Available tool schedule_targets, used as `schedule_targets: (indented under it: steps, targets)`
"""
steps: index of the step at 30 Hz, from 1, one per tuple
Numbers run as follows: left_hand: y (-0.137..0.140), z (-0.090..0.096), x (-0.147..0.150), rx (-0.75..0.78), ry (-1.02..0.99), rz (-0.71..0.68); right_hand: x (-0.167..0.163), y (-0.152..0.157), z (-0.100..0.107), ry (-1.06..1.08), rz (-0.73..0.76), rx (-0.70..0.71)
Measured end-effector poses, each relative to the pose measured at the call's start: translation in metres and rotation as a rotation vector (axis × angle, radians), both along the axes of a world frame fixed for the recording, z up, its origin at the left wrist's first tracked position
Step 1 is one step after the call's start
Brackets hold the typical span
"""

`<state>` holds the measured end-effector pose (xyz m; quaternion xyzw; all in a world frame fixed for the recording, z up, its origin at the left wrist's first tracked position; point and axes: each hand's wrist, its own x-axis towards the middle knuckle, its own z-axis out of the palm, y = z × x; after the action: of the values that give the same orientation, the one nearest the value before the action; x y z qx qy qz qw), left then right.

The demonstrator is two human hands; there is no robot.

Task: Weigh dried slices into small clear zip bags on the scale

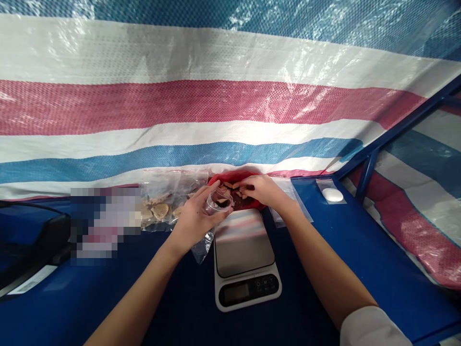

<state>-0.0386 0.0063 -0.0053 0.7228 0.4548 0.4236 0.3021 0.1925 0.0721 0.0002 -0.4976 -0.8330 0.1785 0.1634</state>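
A pale sleeve at lower right, and 2 hands working over a red container behind a kitchen scale.
The left hand is curled round a clear cup, tilted at the container's near left edge; the right hand has its fingertips bunched among brown pieces in the container, though I cannot tell whether they pinch any. Dark bits show at the cup, perhaps inside it, perhaps seen through its wall. The step in hand looks like sorting or gathering pieces by hand; the next move would call for a light fingertip grip and a cup mouth kept close. Clear bags of pale slices lie left of the hands.
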Motion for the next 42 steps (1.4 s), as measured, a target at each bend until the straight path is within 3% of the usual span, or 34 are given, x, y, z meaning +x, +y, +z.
schedule_targets:
  steps: [8, 13, 20, 27, 35, 42]
  targets:
    - [0.0, -0.001, 0.001, -0.002, -0.009, -0.007, 0.0, 0.001, -0.002, -0.018, -0.042, 0.051]
    - [0.0, 0.0, 0.001, -0.021, -0.017, -0.012, 0.001, 0.003, -0.006, -0.046, 0.001, -0.005]
    - [0.001, -0.002, 0.0, -0.025, -0.002, -0.011, 0.0, -0.001, -0.002, -0.229, 0.025, 0.031]
    - [0.001, -0.001, 0.0, -0.013, -0.01, -0.024, -0.003, -0.009, 0.005, -0.361, -0.079, 0.094]
    - [0.001, 0.0, 0.0, 0.017, -0.017, -0.002, 0.0, -0.006, 0.007, -0.143, -0.108, 0.055]
    - [0.0, 0.001, 0.001, 0.02, 0.018, 0.008, -0.002, -0.016, 0.021, 0.344, 0.07, -0.006]
